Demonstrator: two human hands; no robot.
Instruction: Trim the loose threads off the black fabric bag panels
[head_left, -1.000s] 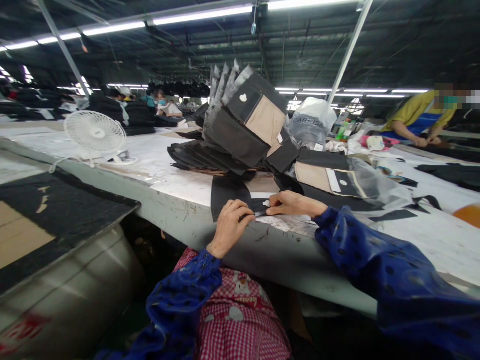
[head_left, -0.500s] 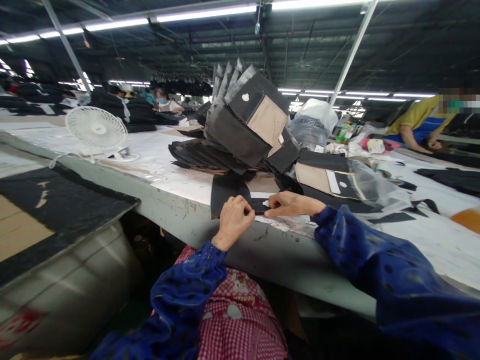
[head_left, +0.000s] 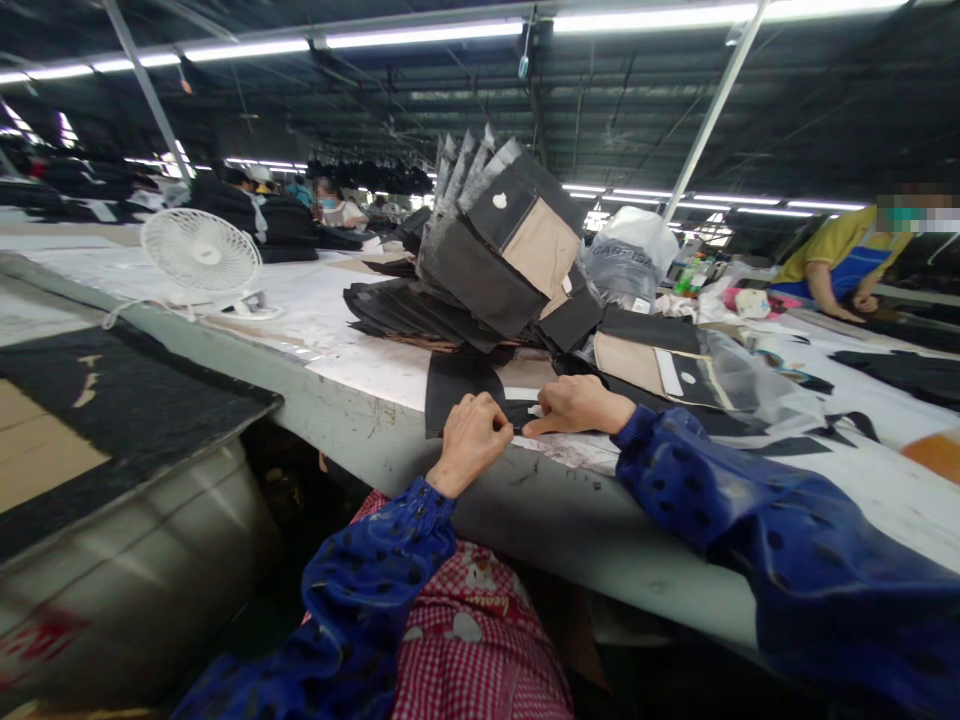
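At the table's front edge lies a black fabric piece (head_left: 463,388), its left part flat and its narrower right part running between my hands. My left hand (head_left: 472,440) pinches its front edge, thumb against fingertips. My right hand (head_left: 577,405) is closed on its right part, with the fingers curled and the thumb stretched along the edge. A small white spot shows on the fabric beside the right fingers. Just behind lies a beige panel (head_left: 529,373). What is under my right palm is hidden.
Behind my hands rises a pile of black panels (head_left: 480,270) with beige patches. A white fan (head_left: 201,255) stands left on the table; a plastic-wrapped bundle (head_left: 630,255) stands behind right. A co-worker (head_left: 840,250) leans over fabric at far right. Black cloth covers a bin (head_left: 150,560) at left.
My right hand has shifted slightly left along the fabric, closer to my left hand. The left hand keeps its pinch. The view has moved a little.
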